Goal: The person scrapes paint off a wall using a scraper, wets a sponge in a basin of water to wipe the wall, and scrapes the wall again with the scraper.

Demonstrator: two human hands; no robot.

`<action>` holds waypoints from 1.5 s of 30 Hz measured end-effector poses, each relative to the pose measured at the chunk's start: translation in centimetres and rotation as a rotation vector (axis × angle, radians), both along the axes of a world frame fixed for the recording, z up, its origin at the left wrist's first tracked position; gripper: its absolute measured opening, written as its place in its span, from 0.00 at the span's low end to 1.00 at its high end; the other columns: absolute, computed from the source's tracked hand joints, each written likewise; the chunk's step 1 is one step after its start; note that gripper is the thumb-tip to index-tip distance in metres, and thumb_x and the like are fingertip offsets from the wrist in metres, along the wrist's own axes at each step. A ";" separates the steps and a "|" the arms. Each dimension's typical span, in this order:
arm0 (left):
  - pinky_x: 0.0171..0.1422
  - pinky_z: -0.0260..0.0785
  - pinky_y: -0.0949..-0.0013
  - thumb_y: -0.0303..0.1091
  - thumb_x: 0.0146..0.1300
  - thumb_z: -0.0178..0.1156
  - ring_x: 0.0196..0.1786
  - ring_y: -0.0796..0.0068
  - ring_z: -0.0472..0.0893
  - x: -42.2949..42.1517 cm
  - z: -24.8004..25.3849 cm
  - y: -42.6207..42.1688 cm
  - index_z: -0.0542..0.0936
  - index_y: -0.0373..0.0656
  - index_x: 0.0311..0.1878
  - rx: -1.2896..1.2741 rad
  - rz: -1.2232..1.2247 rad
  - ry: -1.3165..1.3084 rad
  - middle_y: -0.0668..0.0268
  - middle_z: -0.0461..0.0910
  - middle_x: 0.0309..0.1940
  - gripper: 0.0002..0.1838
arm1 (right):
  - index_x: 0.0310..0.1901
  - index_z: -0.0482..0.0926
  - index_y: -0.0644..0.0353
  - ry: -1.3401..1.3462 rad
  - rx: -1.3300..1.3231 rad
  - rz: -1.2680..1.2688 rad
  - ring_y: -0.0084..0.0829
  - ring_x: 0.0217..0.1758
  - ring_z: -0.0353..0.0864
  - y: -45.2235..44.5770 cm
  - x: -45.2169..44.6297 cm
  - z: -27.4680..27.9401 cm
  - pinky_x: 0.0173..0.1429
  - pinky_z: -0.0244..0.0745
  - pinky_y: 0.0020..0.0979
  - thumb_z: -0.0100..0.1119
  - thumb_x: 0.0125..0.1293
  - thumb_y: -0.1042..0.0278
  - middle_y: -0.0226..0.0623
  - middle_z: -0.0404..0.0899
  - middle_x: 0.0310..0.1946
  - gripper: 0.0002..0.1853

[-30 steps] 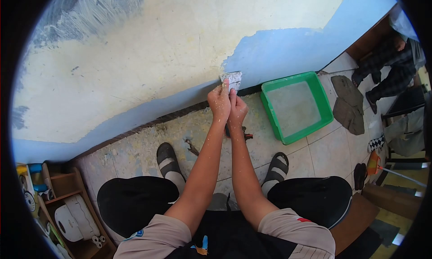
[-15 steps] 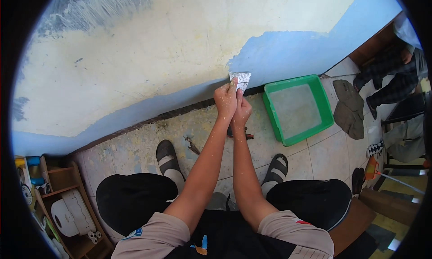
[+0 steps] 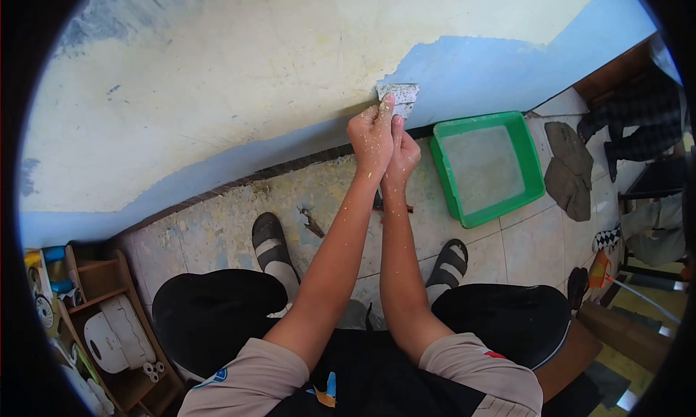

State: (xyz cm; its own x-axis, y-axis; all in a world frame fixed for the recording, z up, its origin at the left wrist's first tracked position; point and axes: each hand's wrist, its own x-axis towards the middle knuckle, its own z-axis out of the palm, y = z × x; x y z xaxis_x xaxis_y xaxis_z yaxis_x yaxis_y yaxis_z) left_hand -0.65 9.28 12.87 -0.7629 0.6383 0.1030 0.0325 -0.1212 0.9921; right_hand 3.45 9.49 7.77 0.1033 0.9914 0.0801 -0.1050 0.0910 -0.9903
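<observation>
A broad-bladed putty knife (image 3: 401, 97), its metal face flecked with paint, lies against the wall (image 3: 275, 76) at the border of bare cream plaster and blue paint (image 3: 471, 65). My left hand (image 3: 372, 138) is closed on it, thumb laid along the blade. Close beside it, my right hand (image 3: 404, 156) also grips the tool, fingers wrapped round the handle, which the hands mostly hide. Pale paint flakes speckle both hands and forearms.
A green basin (image 3: 533, 163) stands on the floor to the right, with a crumpled brown cloth (image 3: 568, 171) beyond it. Paint chips litter the tiles (image 3: 217, 228) along the wall. A wooden shelf (image 3: 109, 301) stands at left. Another person's legs (image 3: 638, 116) are at far right.
Both hands and the putty knife have moved slightly up and right in view, higher along the paint border. The camera view has shifted a little.
</observation>
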 end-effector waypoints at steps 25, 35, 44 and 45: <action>0.27 0.62 0.61 0.47 0.67 0.65 0.22 0.79 0.63 -0.1 -2.9 -0.5 0.77 0.29 0.23 -0.147 -0.032 -0.006 0.57 0.70 0.13 0.27 | 0.26 0.82 0.72 -0.062 -0.077 0.005 0.14 0.24 0.64 -1.2 1.1 -1.0 0.26 0.63 0.27 0.57 0.75 0.56 0.25 0.74 0.17 0.25; 0.25 0.59 0.67 0.43 0.68 0.65 0.24 0.83 0.61 0.1 1.2 0.5 0.73 0.31 0.20 0.082 -0.008 -0.093 0.67 0.66 0.13 0.26 | 0.24 0.79 0.73 -0.051 0.014 0.044 0.14 0.23 0.61 0.3 0.5 3.2 0.26 0.60 0.26 0.58 0.74 0.53 0.24 0.70 0.16 0.28; 0.25 0.59 0.66 0.42 0.68 0.65 0.23 0.83 0.62 0.0 -1.6 0.4 0.73 0.31 0.20 -0.025 0.040 -0.002 0.65 0.66 0.13 0.26 | 0.22 0.78 0.72 0.077 -0.028 -0.047 0.15 0.23 0.60 -0.6 -0.6 0.4 0.25 0.59 0.27 0.58 0.74 0.53 0.24 0.68 0.15 0.29; 0.25 0.59 0.66 0.43 0.68 0.65 0.23 0.83 0.62 0.0 -1.2 0.4 0.73 0.31 0.20 -0.019 0.029 -0.026 0.65 0.66 0.13 0.26 | 0.22 0.78 0.72 0.032 -0.045 -0.034 0.15 0.23 0.60 -0.5 -0.4 0.8 0.25 0.59 0.28 0.58 0.74 0.53 0.25 0.68 0.14 0.29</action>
